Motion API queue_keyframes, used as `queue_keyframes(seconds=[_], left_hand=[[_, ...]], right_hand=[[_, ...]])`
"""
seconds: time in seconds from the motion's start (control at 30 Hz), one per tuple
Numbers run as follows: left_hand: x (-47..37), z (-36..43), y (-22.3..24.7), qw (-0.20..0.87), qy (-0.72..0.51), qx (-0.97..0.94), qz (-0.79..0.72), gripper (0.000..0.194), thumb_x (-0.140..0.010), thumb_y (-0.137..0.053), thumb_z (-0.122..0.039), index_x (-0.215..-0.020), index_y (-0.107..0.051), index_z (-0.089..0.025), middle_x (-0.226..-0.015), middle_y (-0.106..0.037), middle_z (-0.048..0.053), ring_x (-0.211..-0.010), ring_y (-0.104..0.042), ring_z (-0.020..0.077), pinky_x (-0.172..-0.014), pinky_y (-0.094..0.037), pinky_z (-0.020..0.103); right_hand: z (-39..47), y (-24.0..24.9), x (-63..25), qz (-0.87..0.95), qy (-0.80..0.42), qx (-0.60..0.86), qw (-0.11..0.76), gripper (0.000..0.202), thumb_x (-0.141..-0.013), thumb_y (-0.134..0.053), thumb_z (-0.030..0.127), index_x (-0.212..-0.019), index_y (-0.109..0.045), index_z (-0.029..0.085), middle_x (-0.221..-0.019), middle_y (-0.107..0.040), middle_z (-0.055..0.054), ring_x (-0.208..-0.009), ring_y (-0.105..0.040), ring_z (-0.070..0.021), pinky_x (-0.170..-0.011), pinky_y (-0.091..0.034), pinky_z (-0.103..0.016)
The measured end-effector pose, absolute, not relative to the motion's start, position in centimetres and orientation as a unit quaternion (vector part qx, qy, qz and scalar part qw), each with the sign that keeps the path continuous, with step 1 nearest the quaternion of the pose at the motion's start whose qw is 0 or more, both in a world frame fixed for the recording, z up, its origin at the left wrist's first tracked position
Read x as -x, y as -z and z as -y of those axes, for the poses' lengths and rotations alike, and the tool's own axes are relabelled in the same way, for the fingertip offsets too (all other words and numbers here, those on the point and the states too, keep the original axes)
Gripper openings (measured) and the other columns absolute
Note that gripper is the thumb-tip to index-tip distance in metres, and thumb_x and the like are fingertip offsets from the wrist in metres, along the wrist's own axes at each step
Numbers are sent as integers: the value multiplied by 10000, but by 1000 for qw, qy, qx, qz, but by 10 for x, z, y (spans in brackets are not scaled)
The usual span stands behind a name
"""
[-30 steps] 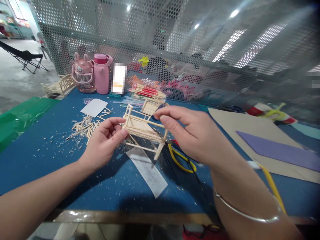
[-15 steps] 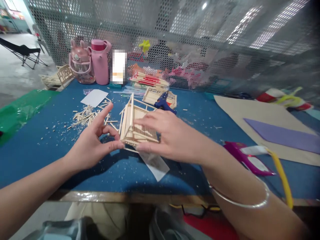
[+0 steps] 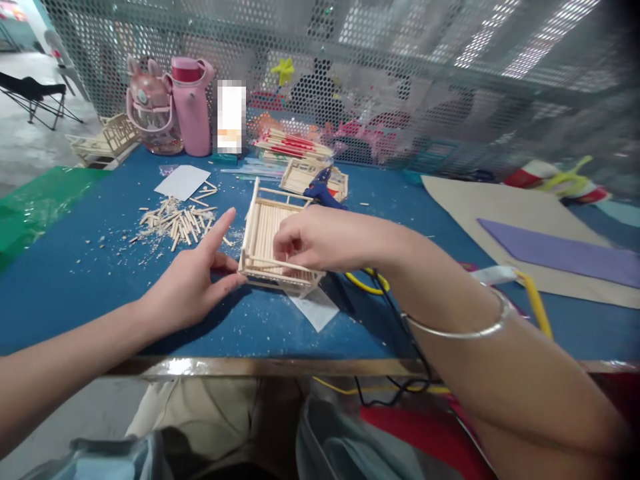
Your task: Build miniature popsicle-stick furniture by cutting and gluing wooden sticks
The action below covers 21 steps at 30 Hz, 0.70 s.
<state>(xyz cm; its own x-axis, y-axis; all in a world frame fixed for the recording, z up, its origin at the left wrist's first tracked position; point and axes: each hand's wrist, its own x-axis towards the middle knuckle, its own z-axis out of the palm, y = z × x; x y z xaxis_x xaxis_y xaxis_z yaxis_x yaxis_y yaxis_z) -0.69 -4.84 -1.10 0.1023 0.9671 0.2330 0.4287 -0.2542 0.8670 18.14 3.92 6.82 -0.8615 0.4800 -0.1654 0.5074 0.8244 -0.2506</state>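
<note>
A small model of wooden sticks, with a slatted floor and stick railings, stands on the blue table in front of me. My left hand grips its near left corner between thumb and lower fingers, the index finger pointing up and away. Inside the model's railing, my right hand has its fingers curled and pinched close over the slatted floor; whatever is between the fingertips is hidden. Just behind my right hand lies a dark blue glue gun. A white paper piece sticks out from under the model.
Short cut sticks and crumbs are scattered to the left, beside a white card. Pink bottles and bundled red-tipped sticks stand or lie at the back. A purple sheet rests on beige board at right.
The model has gone from tilted to roughly level on the table. My right hand's fingers have curled from spread to pinched inside it, while my left hand stays at its left corner.
</note>
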Motion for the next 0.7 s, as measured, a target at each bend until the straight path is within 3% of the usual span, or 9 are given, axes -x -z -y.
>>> queue_keyframes(seconds=[0.1, 0.23, 0.37, 0.7], left_hand=[[6, 39, 9, 328, -443, -661, -509, 868, -663, -716, -183, -1424, -300, -183, -695, -721, 23, -619, -654, 185, -627, -486, 267], [4, 31, 10, 336, -445, -650, -517, 871, -655, -725, -192, -1419, -305, -181, -686, -708, 29, -606, -646, 185, -593, -483, 274], [5, 27, 13, 361, -426, -645, -522, 887, -676, -718, -212, -1434, -257, -185, -715, -698, 27, -652, -652, 185, -633, -498, 292], [2, 30, 18, 383, -473, -604, -514, 817, -632, -763, -184, -1360, -393, -185, -681, -686, 18, -624, -630, 167, -641, -489, 280]], right_hand=[[-46, -69, -175, -958, 132, -252, 49, 205, -672, -565, 63, -551, -641, 210, -490, -578, 35, -431, -444, -81, -464, -312, -252], [-53, -69, -177, -952, 152, -256, 75, 212, -719, -568, 130, -526, -628, 194, -449, -526, 42, -431, -406, -71, -465, -288, -251], [-63, -70, -179, -934, 227, -251, 117, 213, -739, -606, 207, -529, -637, 191, -470, -519, 51, -482, -440, -77, -495, -315, -245], [-79, -63, -177, -914, 298, -247, 121, 136, -675, -714, 354, -628, -708, 226, -553, -611, 52, -579, -547, -108, -593, -408, -265]])
